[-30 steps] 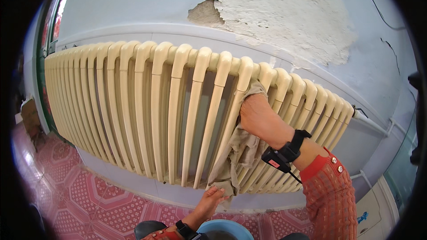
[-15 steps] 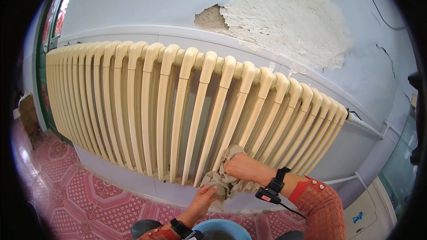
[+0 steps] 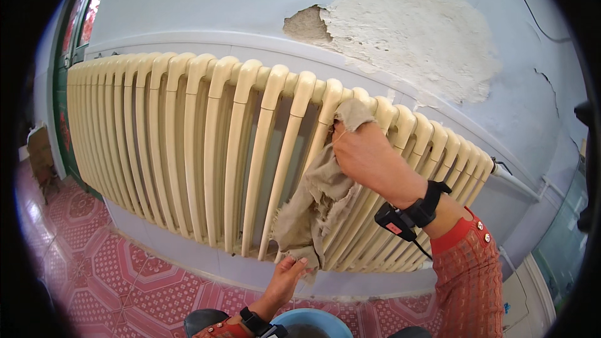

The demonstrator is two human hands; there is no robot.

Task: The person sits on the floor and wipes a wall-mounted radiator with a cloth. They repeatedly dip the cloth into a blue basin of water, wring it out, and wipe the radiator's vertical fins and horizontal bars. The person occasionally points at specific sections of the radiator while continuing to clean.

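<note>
Pink floor, basin, greyish water, rag

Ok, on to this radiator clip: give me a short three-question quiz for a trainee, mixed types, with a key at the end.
1. Multiple choice: What is the right hand holding at the radiator?
A) a yellow sponge
B) a wooden brush
C) a greyish-beige cloth

2. Fill in the blank: The left hand is at the ____ end of the greyish-beige cloth.

3. True or false: A large peeled patch shows on the wall above the radiator.

Key:
1) C
2) lower
3) True
</note>
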